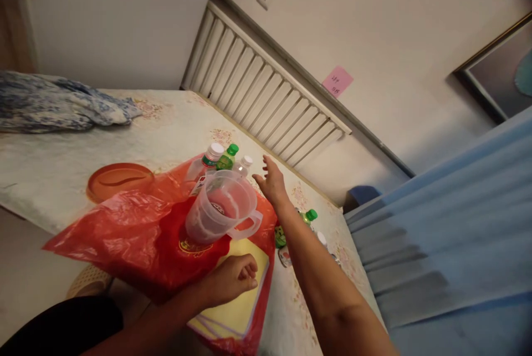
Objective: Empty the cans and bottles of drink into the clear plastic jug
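A clear plastic pitcher (203, 217) stands on a red plastic bag (124, 234), its handle pointing right. Just below the handle is my left hand (235, 279), over yellow sheets (243, 309), with its fingers curled in and nothing visible in them. My right hand (272, 179) reaches past the pitcher on its right, fingers spread and holding nothing. Close to it, behind the pitcher, stand a white-capped bottle (244, 165), a green-capped bottle (228, 156) and a larger bottle with a white cap (208, 159).
An orange lid (118, 179) lies left on the flowered tablecloth (174, 123), with a blue-and-white cloth (62, 104) beyond. More bottles, one green-capped (310, 216), stand partly behind my right forearm. A radiator (266, 90) borders the table's far side; a blue curtain (436, 223) hangs right.
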Tool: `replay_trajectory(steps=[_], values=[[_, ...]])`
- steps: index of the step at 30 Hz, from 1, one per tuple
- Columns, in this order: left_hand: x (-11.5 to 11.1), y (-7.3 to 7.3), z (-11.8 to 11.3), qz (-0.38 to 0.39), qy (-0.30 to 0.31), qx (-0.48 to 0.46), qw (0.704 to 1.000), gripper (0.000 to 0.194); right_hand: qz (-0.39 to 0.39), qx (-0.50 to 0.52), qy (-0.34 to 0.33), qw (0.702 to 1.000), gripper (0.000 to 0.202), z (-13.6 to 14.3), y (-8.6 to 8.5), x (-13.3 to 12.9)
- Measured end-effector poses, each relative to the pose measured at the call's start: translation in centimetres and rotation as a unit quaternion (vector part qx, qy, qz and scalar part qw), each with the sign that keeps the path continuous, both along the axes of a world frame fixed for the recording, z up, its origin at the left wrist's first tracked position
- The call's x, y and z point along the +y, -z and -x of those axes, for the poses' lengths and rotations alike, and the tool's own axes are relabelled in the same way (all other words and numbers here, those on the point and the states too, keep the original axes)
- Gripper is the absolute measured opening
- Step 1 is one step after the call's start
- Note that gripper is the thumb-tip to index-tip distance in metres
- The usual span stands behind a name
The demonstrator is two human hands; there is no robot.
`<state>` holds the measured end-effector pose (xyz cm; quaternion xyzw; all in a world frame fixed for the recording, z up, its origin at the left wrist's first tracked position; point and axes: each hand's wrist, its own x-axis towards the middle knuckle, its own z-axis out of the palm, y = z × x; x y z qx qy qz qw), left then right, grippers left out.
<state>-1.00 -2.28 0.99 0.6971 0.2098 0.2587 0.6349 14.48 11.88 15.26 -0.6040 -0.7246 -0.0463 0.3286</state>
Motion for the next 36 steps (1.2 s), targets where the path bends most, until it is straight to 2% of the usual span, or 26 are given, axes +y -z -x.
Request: replay_trajectory(steps=[3, 6, 9, 13, 17, 22, 29, 33, 36], values=[[0.1, -0.2, 0.3, 0.007, -0.009, 0.007, 1.000, 0.018, 0.014, -0.103, -0.015, 0.994, 0.073, 1.2, -0.4, 3.4], [0.2, -0.2, 0.3, 0.007, -0.008, 0.005, 1.000, 0.019, 0.065, -0.155, -0.021, 0.986, 0.065, 1.8, -0.3, 5.1], [0.1, -0.2, 0.3, 0.010, -0.007, 0.001, 1.000, 0.017, 0.103, -0.170, -0.025, 0.980, 0.048, 1.6, 0.1, 5.3], [0.0, -0.4, 0.3, 0.001, -0.002, 0.003, 1.000, 0.015, 0.106, -0.163, -0.010, 0.981, 0.034, 0.7, 0.4, 3.8], [0.0, -0.5, 0.2, -0.013, -0.002, 0.016, 1.000, 0.017, 0.092, -0.143, 0.019, 0.985, 0.029, -1.1, -0.1, 0.3], [0.0, 0.5, -0.3, -0.042, -0.036, 0.033, 0.998, 0.026, 0.079, -0.117, 0.049, 0.989, 0.028, -4.1, -2.2, -6.7], [0.0, 2.7, -1.8, -0.067, -0.126, -0.001, 0.990, 0.067, 0.136, -0.075, 0.074, 0.985, 0.025, -5.2, -6.3, -17.7], [-0.2, 2.1, -1.5, -0.113, -0.147, -0.009, 0.983, 0.083, 0.185, -0.041, 0.076, 0.979, 0.024, -4.5, -7.1, -21.8], [-0.4, 0.7, -0.8, -0.125, -0.107, 0.011, 0.986, 0.089, 0.211, -0.037, 0.055, 0.975, 0.024, -3.6, -6.6, -23.4]])
